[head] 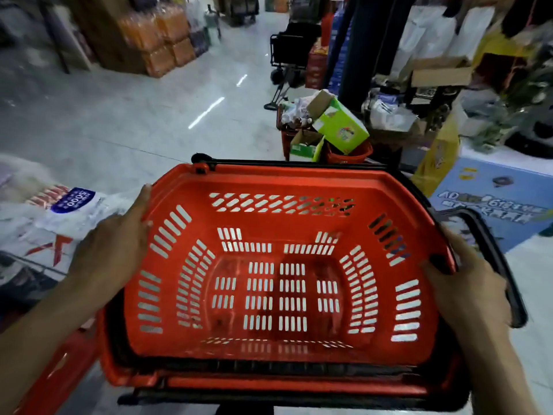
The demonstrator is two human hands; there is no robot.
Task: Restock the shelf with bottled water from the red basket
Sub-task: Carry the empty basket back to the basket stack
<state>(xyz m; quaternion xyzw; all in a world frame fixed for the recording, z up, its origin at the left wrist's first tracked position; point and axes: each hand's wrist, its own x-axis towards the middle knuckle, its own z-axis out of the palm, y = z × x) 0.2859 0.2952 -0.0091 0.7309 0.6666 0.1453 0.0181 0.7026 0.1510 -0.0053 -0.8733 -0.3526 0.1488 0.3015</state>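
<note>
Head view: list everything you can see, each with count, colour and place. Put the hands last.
red basket: one, red with black handles, centre foreground, no bottles inside
green carton: one, bright green, tilted, just beyond the basket
orange packs: several, orange, stacked at upper left
black trolley: one, black, far up the aisle
blue box: one, light blue, printed, right of the basket
white bag: one, white with a blue label, left of the basket
floor: one, pale grey, glossy, aisle ahead
left hand: one, flat against the basket's left rim
right hand: one, grips the basket's right rim, thumb over the edge
</note>
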